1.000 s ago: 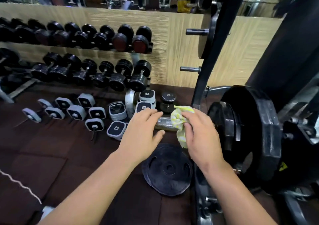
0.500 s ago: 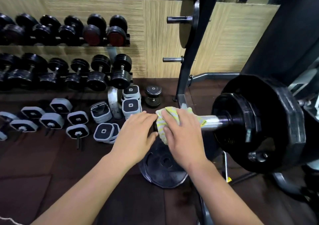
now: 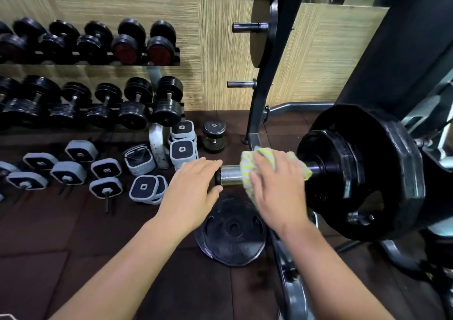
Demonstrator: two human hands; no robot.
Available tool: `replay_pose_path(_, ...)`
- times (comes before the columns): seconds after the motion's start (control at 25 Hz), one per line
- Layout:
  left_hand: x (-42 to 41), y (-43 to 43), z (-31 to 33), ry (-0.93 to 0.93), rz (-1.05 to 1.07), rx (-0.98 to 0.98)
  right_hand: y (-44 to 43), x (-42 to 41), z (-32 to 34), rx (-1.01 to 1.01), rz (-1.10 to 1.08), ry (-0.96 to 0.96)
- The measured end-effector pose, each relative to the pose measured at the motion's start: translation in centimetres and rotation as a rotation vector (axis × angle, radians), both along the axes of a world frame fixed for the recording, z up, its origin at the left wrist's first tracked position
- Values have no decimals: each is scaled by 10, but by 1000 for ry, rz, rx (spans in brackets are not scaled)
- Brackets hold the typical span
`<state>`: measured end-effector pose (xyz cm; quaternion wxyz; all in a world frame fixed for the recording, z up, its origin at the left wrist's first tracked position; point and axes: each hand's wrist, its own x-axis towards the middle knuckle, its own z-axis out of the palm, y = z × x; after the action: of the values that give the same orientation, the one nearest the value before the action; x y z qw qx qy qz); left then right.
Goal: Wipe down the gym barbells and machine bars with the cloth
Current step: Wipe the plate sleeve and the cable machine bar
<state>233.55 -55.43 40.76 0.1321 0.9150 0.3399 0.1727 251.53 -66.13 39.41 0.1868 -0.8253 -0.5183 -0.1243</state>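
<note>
A chrome barbell sleeve (image 3: 230,175) sticks out to the left of the black weight plates (image 3: 362,172) loaded on it. My right hand (image 3: 277,184) is wrapped over the sleeve with a yellow-and-white cloth (image 3: 247,165) pressed around the metal, close to the plates. My left hand (image 3: 193,189) cups the bare end of the sleeve, fingers curled over its cap. The part of the sleeve under the cloth is hidden.
A black plate (image 3: 232,229) lies flat on the dark floor under my hands. Grey-and-black adjustable dumbbells (image 3: 144,187) sit on the floor to the left. A two-tier dumbbell rack (image 3: 137,47) lines the wall. A black upright (image 3: 267,79) with storage pegs stands behind the sleeve.
My right hand has slid the cloth rightward along the sleeve toward the plates, baring chrome near the end. My left hand stays at the sleeve's tip.
</note>
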Motion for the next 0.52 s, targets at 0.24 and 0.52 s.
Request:
replay_pose_path(0.24,2,-1,3,-11,-3,-9,3,-9,0,-52,148,1)
replay_pose_path(0.52,1,2,1,-19,-30,-7,-1,37,15,-99,-88,21)
